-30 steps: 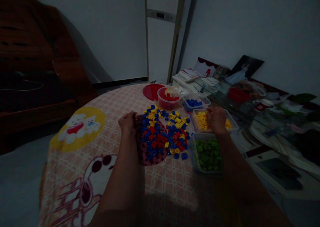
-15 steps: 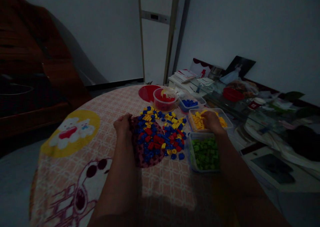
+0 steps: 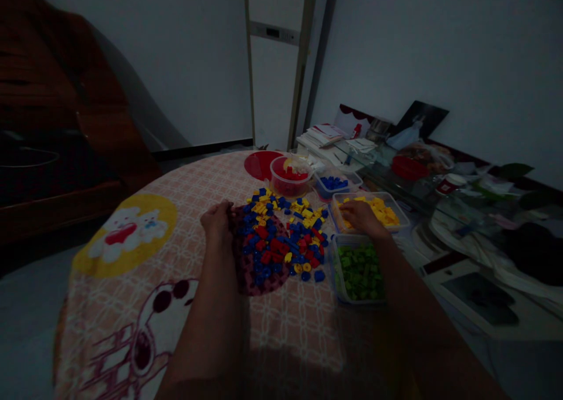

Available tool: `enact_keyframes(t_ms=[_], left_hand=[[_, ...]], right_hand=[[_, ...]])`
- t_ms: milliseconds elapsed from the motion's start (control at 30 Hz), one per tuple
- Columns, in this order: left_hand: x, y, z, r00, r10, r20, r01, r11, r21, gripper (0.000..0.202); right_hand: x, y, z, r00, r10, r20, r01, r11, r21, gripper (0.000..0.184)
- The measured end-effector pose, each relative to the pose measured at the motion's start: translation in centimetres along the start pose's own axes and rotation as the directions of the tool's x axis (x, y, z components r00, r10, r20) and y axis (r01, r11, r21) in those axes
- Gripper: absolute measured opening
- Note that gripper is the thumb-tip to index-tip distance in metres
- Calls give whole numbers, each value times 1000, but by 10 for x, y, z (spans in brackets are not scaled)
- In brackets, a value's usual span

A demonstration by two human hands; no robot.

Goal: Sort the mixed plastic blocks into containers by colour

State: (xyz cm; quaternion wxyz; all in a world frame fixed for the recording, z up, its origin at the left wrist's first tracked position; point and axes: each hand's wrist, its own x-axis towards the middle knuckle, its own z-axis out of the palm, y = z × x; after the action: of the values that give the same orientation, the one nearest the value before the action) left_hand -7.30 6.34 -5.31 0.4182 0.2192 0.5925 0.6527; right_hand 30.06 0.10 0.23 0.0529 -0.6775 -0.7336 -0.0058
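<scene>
My left hand (image 3: 215, 217) rests on the table at the left edge of a loose pile of blue, yellow and red toy building bricks (image 3: 275, 247). Its fingers are curled together; what is between them, if anything, is too dark to make out. My right hand (image 3: 359, 217) is over the near left part of a clear plastic box (image 3: 402, 221) of yellow bricks (image 3: 383, 210). Its fingers point left, loosely stretched, and no brick shows in them. Below my right wrist stands a box of green bricks (image 3: 358, 271).
Farther back are a box of blue bricks (image 3: 333, 182) and a round tub (image 3: 288, 180) with red bricks, beside a red disc (image 3: 261, 165). A patterned cloth (image 3: 294, 329) covers the round table. To the right, a cluttered glass surface holds a paper cup (image 3: 451, 183) and papers (image 3: 325, 133).
My right hand has shifted left inside the yellow box, from its middle toward its left side, uncovering more yellow bricks. My left hand has stayed in place.
</scene>
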Motion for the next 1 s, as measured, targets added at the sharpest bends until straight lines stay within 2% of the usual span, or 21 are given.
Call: enact_keyframes(t_ms=[100, 167, 233, 300, 400, 500, 567, 667, 767, 1000], left_hand=[[-1, 1, 0, 996, -88, -1, 88, 993, -78, 10], [-3, 3, 0, 996, -89, -9, 88, 993, -80, 10], [-5, 5, 0, 996, -91, -10, 90, 994, -62, 11], [-7, 7, 0, 996, -91, -7, 90, 995, -51, 12], [-7, 6, 0, 996, -89, -7, 88, 995, -52, 12], [-6, 5, 0, 995, -96, 2, 96, 994, -53, 13], [-7, 5, 0, 995, -97, 5, 97, 994, -55, 13], [-7, 6, 0, 995, -100, -1, 100, 993, -63, 13], [-8, 7, 0, 996, -92, -7, 92, 994, -66, 12], [-7, 6, 0, 997, -76, -7, 76, 995, -63, 15]], right_hand=[[0, -3, -3, 994, 113, 2, -112, 991, -67, 37], [-1, -4, -5, 979, 197, -52, -201, 973, -115, 38], [-3, -10, -6, 975, 196, -103, -208, 971, -117, 39], [-4, -20, -5, 988, 101, -119, -111, 990, -85, 39], [-1, -44, 2, 986, -105, -128, 106, 994, 2, 38], [4, -66, 10, 951, -303, -63, 307, 949, 69, 36], [6, -76, 12, 925, -381, 3, 380, 922, 71, 35], [8, -81, 12, 899, -426, 101, 421, 905, 63, 33], [7, -82, 10, 893, -427, 140, 422, 904, 65, 31], [6, -78, 15, 927, -369, 73, 364, 929, 74, 33]])
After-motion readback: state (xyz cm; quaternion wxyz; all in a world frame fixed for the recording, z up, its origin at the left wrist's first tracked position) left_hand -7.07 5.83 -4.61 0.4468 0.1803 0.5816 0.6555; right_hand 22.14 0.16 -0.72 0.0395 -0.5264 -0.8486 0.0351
